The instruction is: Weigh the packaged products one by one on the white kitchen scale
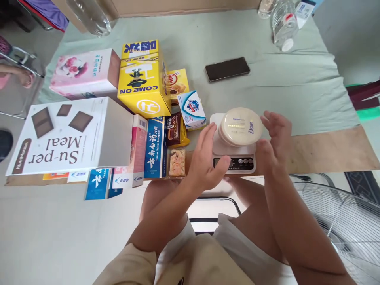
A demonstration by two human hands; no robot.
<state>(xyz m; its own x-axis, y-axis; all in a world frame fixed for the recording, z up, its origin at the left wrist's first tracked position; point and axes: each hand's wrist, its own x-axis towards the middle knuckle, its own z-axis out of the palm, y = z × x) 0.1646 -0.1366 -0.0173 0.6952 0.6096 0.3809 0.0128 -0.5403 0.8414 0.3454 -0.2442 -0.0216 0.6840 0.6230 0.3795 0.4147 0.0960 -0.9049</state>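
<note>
Cream Dove tub (225,137) on a white digital scale (237,150)
Round, glossy pale lid (240,126) lettered in blue; left grip (204,158) and right grip (273,138) flank it, both released.

It looks like a home. A cloth (291,93) covers the table (326,148), toothpaste (155,148) and phone (227,69) on top (a fan (341,211) stands nearby).

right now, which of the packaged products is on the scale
The round, cream Dove container: it alone rests on the white scale, while the rest are off it, mostly to the left.
</note>
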